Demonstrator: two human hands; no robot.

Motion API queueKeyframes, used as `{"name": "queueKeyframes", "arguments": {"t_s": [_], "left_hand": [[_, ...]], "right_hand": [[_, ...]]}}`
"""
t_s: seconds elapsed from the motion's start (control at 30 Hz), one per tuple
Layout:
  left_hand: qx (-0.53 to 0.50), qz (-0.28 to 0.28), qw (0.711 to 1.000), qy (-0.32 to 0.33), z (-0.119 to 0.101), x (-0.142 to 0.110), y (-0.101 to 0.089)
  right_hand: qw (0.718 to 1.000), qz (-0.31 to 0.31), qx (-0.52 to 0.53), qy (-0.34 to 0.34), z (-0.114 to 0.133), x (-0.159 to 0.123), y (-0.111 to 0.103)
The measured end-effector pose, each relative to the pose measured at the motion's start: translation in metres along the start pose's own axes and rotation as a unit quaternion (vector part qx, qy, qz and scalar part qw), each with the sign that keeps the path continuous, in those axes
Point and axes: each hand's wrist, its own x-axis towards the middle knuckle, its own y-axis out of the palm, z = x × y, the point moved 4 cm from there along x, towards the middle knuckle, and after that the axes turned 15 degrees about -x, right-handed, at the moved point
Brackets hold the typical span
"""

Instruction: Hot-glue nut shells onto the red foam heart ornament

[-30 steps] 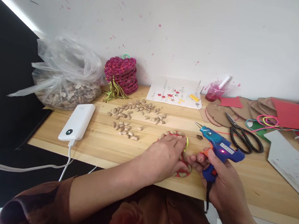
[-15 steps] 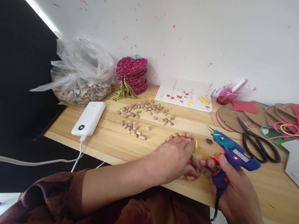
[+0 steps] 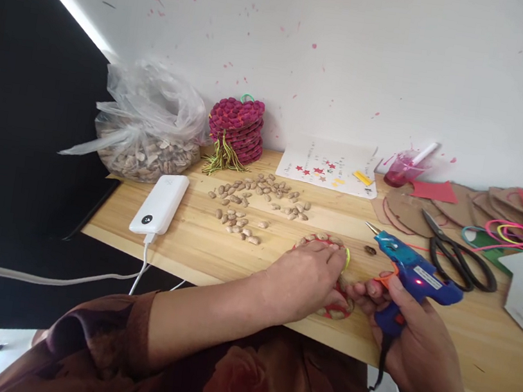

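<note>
My right hand (image 3: 408, 327) is wrapped around a blue hot glue gun (image 3: 413, 272), its metal nozzle pointing to the upper left and a red light glowing on its side. My left hand (image 3: 305, 280) is closed over a red disc (image 3: 337, 314) rimmed with small tan shells that look like pistachio shells. Its bent fingers and palm cover most of the disc, so what is under the fingertips is hidden. A yellow-green loop (image 3: 346, 260) shows at the disc's right side. Fingertips of my right hand are close to the disc's edge.
Loose tan shells (image 3: 244, 210) lie on the wooden table. Behind stand a clear bag (image 3: 145, 154) of shells and a purple woven stack (image 3: 235, 131). A white power bank (image 3: 160, 204) sits left; black scissors (image 3: 457, 256), cardboard pieces (image 3: 405, 210) and a dark bit (image 3: 370, 250) are right.
The whole view has shifted slightly, scenery moving to the right. Both hands keep nearly the same pose, the left on the disc and the right around the glue gun.
</note>
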Motion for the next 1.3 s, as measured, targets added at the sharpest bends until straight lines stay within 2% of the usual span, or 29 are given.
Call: {"name": "queueKeyframes", "arguments": {"t_s": [0.23, 0.43, 0.77, 0.87, 0.97, 1.0, 1.07, 1.17, 1.3], "left_hand": [[0.011, -0.005, 1.000, 0.012, 0.002, 0.000, 0.002], [0.025, 0.014, 1.000, 0.001, 0.000, 0.000, 0.000], [0.013, -0.026, 0.999, 0.026, 0.007, -0.007, 0.006], [-0.022, -0.044, 0.997, 0.065, 0.009, -0.014, -0.006], [-0.063, -0.148, 0.982, 0.102, 0.016, -0.024, -0.035], [-0.067, -0.191, 0.975, 0.097, 0.020, -0.028, -0.045], [-0.083, -0.229, 0.968, 0.062, 0.031, -0.037, -0.059], [-0.110, -0.216, 0.970, 0.023, 0.044, -0.050, -0.062], [-0.089, -0.178, 0.979, 0.052, 0.051, -0.061, -0.051]], "right_hand": [[1.000, 0.003, 0.011, 0.009, 0.002, -0.002, 0.001], [1.000, 0.000, -0.005, 0.010, 0.002, -0.003, 0.002], [0.999, 0.033, 0.009, -0.037, 0.000, -0.001, 0.004], [0.998, 0.039, 0.024, -0.049, -0.001, -0.003, 0.004], [0.996, 0.051, 0.036, -0.057, -0.002, -0.003, 0.003], [0.996, 0.054, 0.038, -0.058, -0.002, -0.003, 0.003], [0.996, 0.058, 0.041, -0.058, -0.003, -0.003, 0.003], [0.996, 0.060, 0.042, -0.053, -0.003, -0.003, 0.002], [0.997, 0.055, 0.034, -0.038, 0.000, -0.009, -0.003]]}}
